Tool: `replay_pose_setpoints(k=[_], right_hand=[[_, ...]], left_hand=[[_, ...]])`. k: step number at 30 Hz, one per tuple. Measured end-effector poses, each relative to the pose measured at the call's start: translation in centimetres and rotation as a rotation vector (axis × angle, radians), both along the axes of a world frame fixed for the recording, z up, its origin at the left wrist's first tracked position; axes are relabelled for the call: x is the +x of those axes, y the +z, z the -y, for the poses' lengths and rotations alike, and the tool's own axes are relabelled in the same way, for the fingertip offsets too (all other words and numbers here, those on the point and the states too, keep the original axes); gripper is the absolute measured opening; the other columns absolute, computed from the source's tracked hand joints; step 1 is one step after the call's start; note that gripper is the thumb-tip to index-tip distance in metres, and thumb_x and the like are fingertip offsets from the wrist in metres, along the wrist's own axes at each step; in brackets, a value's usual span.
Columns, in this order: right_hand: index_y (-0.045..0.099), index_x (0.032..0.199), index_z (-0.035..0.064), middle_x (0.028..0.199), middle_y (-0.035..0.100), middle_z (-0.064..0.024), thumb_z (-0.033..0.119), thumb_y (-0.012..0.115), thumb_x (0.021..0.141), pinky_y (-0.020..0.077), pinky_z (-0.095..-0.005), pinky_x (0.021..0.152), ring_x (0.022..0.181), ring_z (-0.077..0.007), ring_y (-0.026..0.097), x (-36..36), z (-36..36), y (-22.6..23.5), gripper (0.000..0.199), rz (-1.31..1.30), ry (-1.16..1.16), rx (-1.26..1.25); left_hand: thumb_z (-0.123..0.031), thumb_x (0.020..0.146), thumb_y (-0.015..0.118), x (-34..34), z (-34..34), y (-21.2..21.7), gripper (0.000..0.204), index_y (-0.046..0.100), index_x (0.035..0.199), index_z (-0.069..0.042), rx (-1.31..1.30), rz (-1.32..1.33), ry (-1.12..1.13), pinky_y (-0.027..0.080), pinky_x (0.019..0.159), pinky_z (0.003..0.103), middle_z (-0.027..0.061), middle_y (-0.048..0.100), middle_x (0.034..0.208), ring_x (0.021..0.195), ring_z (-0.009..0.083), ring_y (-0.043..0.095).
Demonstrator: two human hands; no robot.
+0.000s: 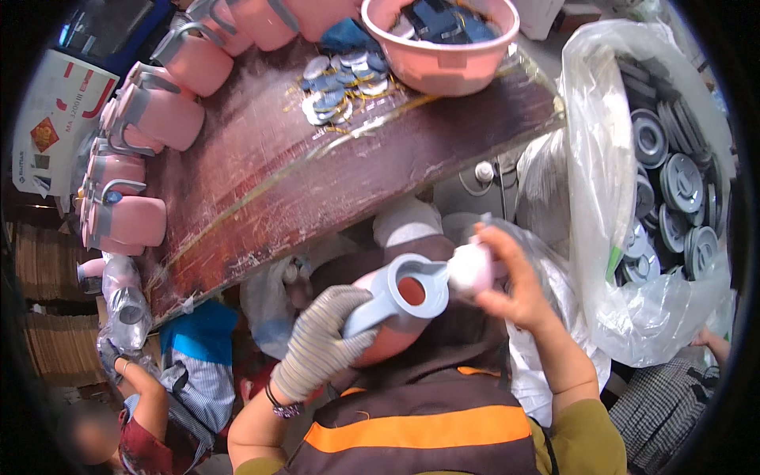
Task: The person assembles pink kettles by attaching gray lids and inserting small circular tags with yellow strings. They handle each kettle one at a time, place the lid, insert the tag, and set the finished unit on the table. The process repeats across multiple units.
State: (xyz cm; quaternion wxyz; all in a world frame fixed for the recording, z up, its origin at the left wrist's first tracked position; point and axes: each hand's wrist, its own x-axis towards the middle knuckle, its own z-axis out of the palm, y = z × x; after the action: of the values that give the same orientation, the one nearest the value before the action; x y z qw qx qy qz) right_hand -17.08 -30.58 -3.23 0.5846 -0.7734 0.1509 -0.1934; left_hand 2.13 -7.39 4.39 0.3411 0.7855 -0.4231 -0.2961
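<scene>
In front of my body, a pink vacuum jug (394, 342) with a grey-blue collar, spout and handle is tilted, its round open mouth showing a reddish inside. My left hand (323, 339), in a striped knitted glove, is closed around the jug's handle. Bare-skinned, my right hand (516, 279) has its fingers curled about a rounded white and pale pink piece (470, 271) right by the spout. That piece is blurred, so I cannot make out its kind, nor whether it touches the spout.
A dark red wooden table (261, 190) lies ahead, with rows of pink jugs (162, 119) along its left and far sides. Loose discs (346, 83) lie beside a pink basin (447, 70). Grey lids (682, 182) fill a plastic bag (590, 182) at right. Co-workers' arms (146, 396) show at both sides.
</scene>
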Motion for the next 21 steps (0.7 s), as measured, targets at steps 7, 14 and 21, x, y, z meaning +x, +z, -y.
replay_pose_setpoints(k=[7,14,21], right_hand=[[0.049,0.128,0.0029,0.132,0.046,-0.0257,0.028,0.066,0.08,0.0359,-0.0452,0.102,0.121,-0.0418,0.046,6.7,-6.6,3.4,0.057,0.015,0.164,-0.38],[0.049,0.13,0.0006,0.136,0.043,-0.0271,0.026,0.063,0.077,0.0345,-0.0466,0.104,0.122,-0.0454,0.045,7.4,-8.2,2.5,0.06,0.07,0.251,-0.417],[0.063,0.119,0.0143,0.136,0.045,-0.0203,0.04,0.069,0.072,0.0321,-0.0497,0.104,0.121,-0.039,0.047,7.8,-7.3,3.3,0.055,0.235,0.471,-0.57]], left_hand=[[-0.016,0.074,0.072,-2.0,-2.9,0.1,0.041,0.059,0.11,-0.002,-0.092,0.083,0.034,0.049,0.085,0.039,0.0186,0.059,0.107,0.097,0.0356,0.06],[-0.012,0.07,0.072,-1.9,-5.9,-1.5,0.041,0.058,0.108,-0.002,-0.264,0.101,0.098,0.049,0.086,0.04,0.0179,0.059,0.107,0.098,0.0354,0.06],[-0.005,0.068,0.062,4.0,-6.9,-3.1,0.033,0.065,0.1,-0.008,-0.267,0.048,0.103,0.049,0.081,0.038,0.0133,0.063,0.097,0.093,0.0324,0.061]])
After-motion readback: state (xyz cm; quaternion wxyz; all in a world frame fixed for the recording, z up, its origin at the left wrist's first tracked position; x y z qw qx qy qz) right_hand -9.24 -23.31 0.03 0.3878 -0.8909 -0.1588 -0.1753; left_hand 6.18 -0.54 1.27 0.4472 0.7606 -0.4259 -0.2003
